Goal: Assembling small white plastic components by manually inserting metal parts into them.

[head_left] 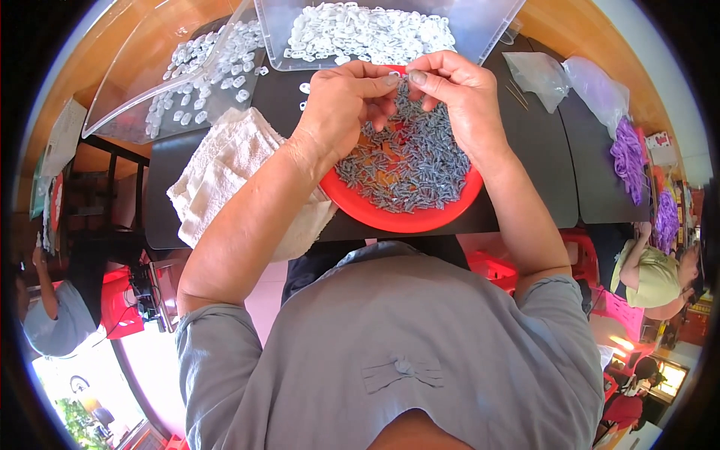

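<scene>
Above a red basin (424, 222) heaped with small grey screws (420, 165), my two hands meet with their fingertips almost touching. A small white plastic piece (395, 73) shows at the pinched thumb and fingers of my left hand (334, 105), which is closed on it. My right hand (469, 94) is closed in a pinch too, right beside that piece. What sits between its thumb and finger is too small to make out. Behind the hands, a clear plastic bin (274, 45) holds a pile of similar white pieces (367, 34).
A crumpled cream towel (225, 169) lies left of the basin on the dark table (544, 169). A clear tilted container (112, 124) with white pieces stands far left. Plastic bags (540, 79), thin sticks (517, 95) and purple cord (628, 161) are at the right. Other people sit at both sides.
</scene>
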`<state>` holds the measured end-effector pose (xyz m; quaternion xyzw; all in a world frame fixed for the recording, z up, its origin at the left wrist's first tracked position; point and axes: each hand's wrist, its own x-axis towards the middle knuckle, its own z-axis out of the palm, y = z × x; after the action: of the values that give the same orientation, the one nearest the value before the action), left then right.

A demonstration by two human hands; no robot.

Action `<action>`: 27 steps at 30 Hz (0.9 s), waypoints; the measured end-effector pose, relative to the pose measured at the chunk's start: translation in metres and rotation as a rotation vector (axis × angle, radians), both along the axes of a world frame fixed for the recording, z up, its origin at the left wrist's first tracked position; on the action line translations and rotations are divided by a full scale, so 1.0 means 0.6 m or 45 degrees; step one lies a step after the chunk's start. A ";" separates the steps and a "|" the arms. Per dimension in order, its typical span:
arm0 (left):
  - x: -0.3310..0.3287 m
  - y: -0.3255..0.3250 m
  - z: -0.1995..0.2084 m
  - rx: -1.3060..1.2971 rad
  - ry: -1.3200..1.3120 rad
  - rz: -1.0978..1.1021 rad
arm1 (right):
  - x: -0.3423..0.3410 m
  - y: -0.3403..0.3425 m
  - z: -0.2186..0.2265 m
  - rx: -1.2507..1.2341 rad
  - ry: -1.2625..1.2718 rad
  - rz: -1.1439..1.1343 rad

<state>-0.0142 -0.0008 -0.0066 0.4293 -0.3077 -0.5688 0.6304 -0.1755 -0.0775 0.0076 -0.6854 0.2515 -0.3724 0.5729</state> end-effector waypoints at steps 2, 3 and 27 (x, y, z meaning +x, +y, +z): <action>-0.001 0.002 0.003 -0.005 -0.031 0.044 | -0.001 0.003 0.005 -0.038 0.020 0.002; -0.001 0.003 0.004 -0.017 -0.056 0.074 | -0.002 0.003 0.006 -0.038 0.020 0.002; -0.010 0.007 0.008 -0.062 -0.064 0.036 | -0.003 0.010 0.006 -0.141 0.090 -0.048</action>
<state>-0.0204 0.0034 -0.0018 0.4323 -0.3311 -0.5411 0.6409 -0.1772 -0.0713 0.0110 -0.7238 0.2633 -0.3721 0.5179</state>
